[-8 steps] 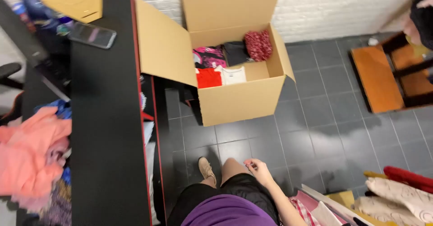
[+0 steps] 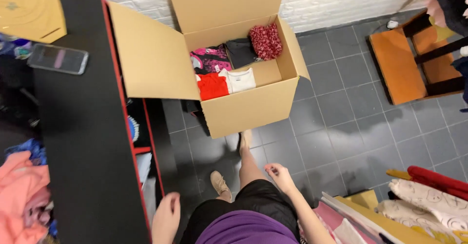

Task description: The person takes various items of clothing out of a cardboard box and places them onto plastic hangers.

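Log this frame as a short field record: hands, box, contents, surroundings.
left hand: empty, open, beside black desk
right hand: empty, fingers loosely curled, above grey tiled floor
cardboard box: on floor, flaps open
contents: folded red and white garments, dark garment, red knit item
desk top: smartphone, pink clothes

The pink clothes [image 2: 19,200] and orange stool [image 2: 414,58] are cut off by the edges.

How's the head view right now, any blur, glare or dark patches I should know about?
Head view: mostly sharp; folded clothes in the cardboard box read clearly. Left hand and right hand look slightly soft. The black desk is dark with little detail. Soft shadows on the grey tile floor; no strong glare.
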